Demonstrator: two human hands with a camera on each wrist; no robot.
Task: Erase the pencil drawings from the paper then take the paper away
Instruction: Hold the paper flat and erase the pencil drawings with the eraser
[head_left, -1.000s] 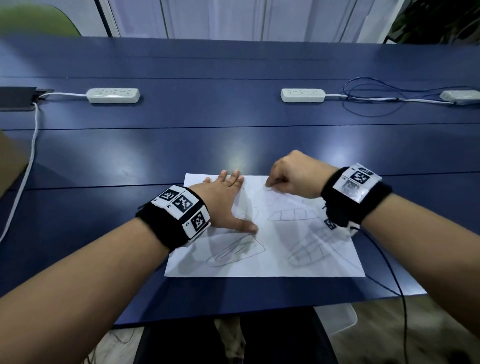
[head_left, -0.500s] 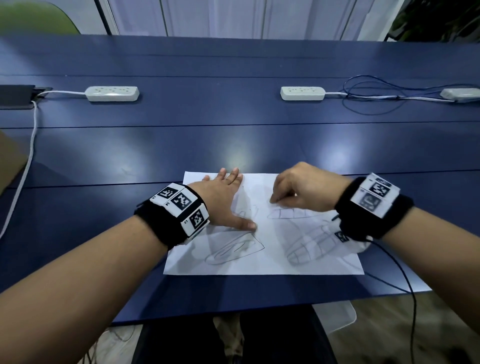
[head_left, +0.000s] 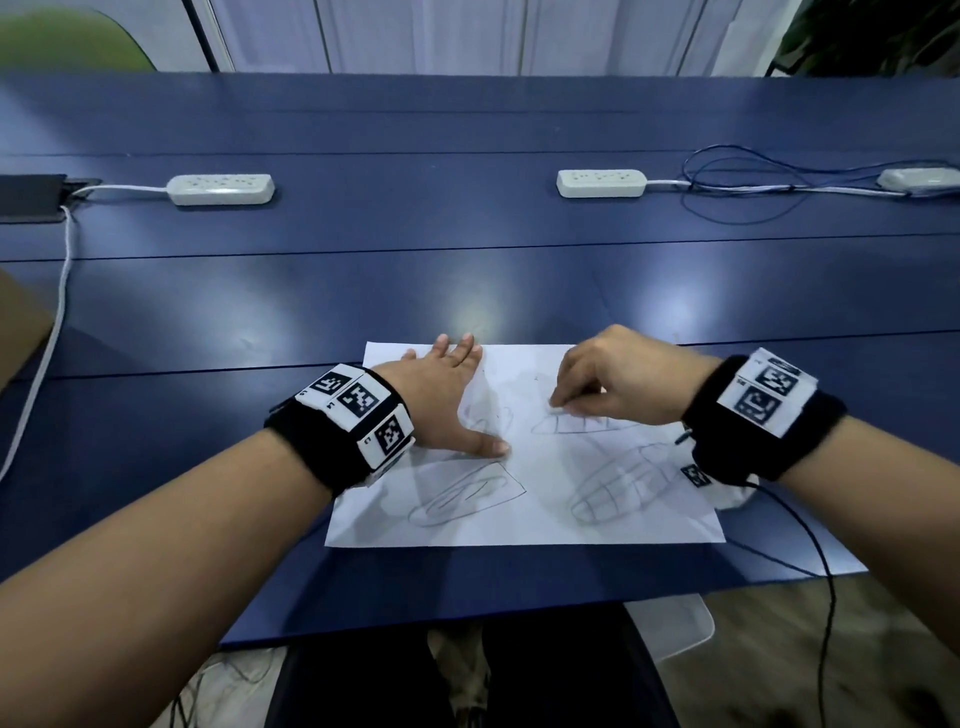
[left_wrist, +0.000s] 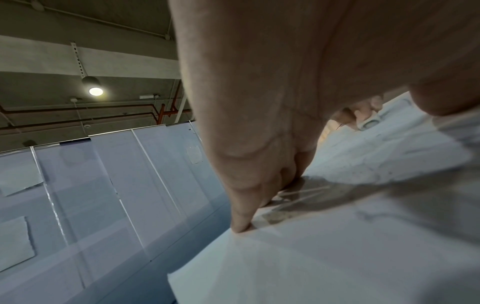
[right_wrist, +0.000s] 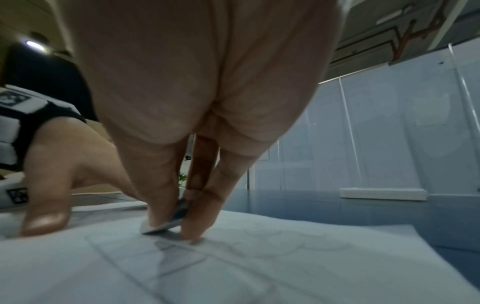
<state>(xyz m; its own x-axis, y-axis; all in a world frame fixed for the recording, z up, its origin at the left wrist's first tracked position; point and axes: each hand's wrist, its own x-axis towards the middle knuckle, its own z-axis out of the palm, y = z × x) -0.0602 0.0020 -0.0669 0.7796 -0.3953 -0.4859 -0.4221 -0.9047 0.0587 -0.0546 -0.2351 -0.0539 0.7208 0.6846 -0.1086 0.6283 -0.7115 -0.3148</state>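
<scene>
A white sheet of paper (head_left: 524, 525) with several pencil drawings lies near the front edge of the blue table (head_left: 467, 291). My left hand (head_left: 447, 400) lies flat on the sheet's left half, fingers straight, thumb spread toward the middle. My right hand (head_left: 576, 400) pinches a small pale eraser (right_wrist: 166, 220) between thumb and fingers and presses it on the paper (right_wrist: 259, 267) at the upper left end of a striped oblong drawing (head_left: 582, 423). Two more outlines, a leaf shape (head_left: 462, 493) and a hand shape (head_left: 618, 488), sit lower on the sheet. The paper (left_wrist: 337, 257) fills the left wrist view under the left hand (left_wrist: 272, 144).
Two white power strips (head_left: 221, 188) (head_left: 601, 183) lie across the far half of the table, with blue and white cables (head_left: 769, 182) looping to a third strip (head_left: 919, 178) at the right. A black device (head_left: 28, 197) with a white cord sits far left.
My right hand has slid down the sheet toward me, from near the top edge to the striped oblong drawing. The left hand has stayed flat in place.
</scene>
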